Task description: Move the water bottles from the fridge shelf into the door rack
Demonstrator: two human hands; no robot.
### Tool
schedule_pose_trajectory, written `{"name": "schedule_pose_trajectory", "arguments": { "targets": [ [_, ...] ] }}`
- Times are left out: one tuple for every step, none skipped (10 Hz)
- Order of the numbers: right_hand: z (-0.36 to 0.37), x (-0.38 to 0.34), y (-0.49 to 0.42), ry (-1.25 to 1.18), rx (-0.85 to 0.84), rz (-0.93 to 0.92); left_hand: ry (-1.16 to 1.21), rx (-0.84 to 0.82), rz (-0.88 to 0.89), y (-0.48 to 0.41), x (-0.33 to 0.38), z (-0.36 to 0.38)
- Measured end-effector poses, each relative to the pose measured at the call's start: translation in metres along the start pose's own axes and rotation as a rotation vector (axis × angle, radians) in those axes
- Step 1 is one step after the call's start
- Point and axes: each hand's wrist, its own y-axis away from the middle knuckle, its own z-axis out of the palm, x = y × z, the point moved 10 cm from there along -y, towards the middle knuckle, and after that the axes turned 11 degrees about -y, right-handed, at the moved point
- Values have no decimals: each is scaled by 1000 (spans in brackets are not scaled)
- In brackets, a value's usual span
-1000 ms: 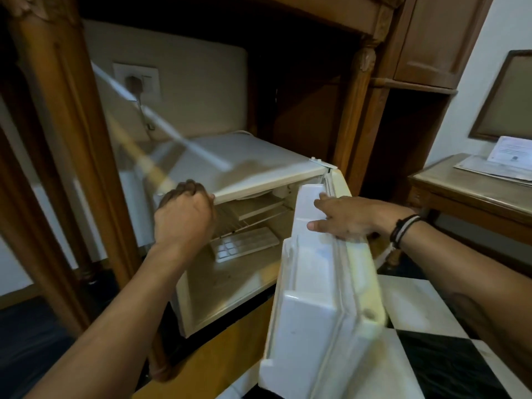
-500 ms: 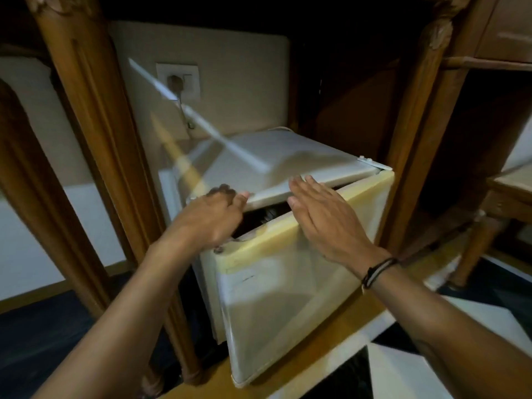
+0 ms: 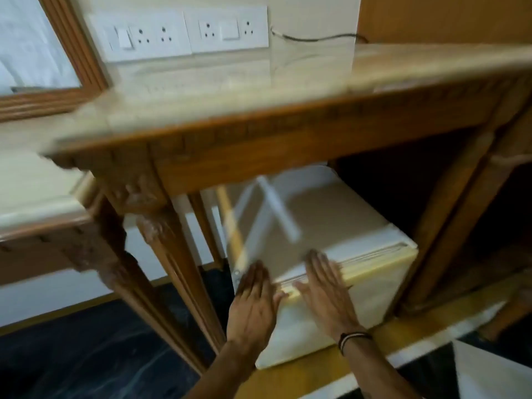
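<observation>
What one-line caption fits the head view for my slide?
Both flat hands, left hand and right hand, press on the shut fridge door under a wooden table.

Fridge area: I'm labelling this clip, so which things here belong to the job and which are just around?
Job: fridge, its shut door, left hand, right hand.

Around: wooden table, wall sockets, wristband, picture frame.

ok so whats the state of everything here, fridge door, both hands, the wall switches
fridge door: shut against the fridge body
left hand: open, flat, at the door's top left corner
right hand: open, flat on the door's top edge
wall switches: too blurred to tell on or off
</observation>
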Motion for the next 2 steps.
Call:
{"name": "schedule_pose_trajectory", "arguments": {
  "targets": [
    [-107,-43,60,-85,47,-22,71,130,58,53,8,-113],
    [-192,-79,83,-133,68,-34,89,136,70,68,4,-203]
  ]
}}
